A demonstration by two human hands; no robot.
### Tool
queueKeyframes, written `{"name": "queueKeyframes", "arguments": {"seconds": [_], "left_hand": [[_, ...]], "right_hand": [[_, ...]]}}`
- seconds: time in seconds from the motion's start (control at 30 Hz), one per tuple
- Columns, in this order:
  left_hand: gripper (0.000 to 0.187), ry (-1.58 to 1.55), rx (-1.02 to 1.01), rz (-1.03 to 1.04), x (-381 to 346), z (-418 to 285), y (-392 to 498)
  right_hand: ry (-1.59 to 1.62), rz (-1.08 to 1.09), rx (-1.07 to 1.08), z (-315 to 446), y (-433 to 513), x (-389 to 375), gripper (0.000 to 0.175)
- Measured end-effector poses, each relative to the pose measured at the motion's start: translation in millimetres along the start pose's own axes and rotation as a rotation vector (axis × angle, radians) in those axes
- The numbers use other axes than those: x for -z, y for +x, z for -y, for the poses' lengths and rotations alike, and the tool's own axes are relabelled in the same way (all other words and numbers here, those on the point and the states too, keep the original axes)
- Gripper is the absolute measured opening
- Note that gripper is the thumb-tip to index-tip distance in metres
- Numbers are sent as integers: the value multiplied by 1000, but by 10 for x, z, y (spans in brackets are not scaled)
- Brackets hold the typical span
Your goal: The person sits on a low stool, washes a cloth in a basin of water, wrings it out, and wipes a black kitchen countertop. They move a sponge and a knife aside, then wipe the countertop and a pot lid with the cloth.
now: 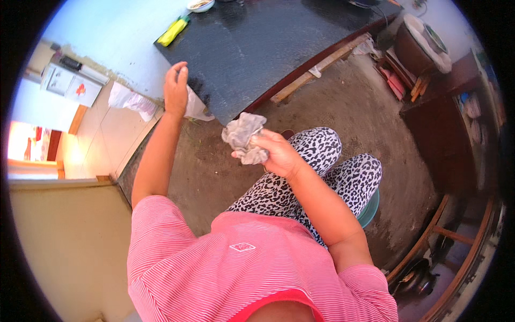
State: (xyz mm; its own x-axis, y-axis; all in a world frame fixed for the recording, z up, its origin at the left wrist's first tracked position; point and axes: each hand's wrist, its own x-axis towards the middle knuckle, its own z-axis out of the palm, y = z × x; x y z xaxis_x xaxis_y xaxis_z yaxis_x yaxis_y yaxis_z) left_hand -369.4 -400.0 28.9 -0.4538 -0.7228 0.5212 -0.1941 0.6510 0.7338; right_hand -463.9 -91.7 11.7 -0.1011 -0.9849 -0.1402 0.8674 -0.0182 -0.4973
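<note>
My right hand (279,155) grips a crumpled, greyish damp-looking cloth (244,135), held between thumb and fingers just in front of the near corner of a dark countertop (245,60). Raised by the counter's left edge, my left hand (176,90) holds nothing; its fingers are loosely extended with the thumb up. I cannot tell whether it touches the edge. On the counter's far left corner lies a bright yellow item with a green end (173,31), perhaps a bottle. Beyond it stands a white bowl (200,5) with something pale inside.
A white plastic bag (197,105) hangs or rests beside the counter, with another (130,101) near the wall. Behind my legs is a teal basin or bucket (369,209). Right: a brown round stove-like vessel (420,44), a dark cabinet (440,145) and a wooden-framed shelf (452,234).
</note>
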Motion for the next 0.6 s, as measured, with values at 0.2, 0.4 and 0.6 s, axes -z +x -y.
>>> {"name": "queueKeyframes", "arguments": {"seconds": [0.2,0.4,0.6], "left_hand": [[34,-530,180,226,247,-849,-1404],[105,-895,331,110,20,-1074,-2024],[48,-1396,675,-325,-286,-885,-2038]], "right_hand": [[-208,124,-54,124,-56,-209,41],[-1283,127,357,-36,204,-522,44],[-1341,26,129,138,300,-764,46]]}}
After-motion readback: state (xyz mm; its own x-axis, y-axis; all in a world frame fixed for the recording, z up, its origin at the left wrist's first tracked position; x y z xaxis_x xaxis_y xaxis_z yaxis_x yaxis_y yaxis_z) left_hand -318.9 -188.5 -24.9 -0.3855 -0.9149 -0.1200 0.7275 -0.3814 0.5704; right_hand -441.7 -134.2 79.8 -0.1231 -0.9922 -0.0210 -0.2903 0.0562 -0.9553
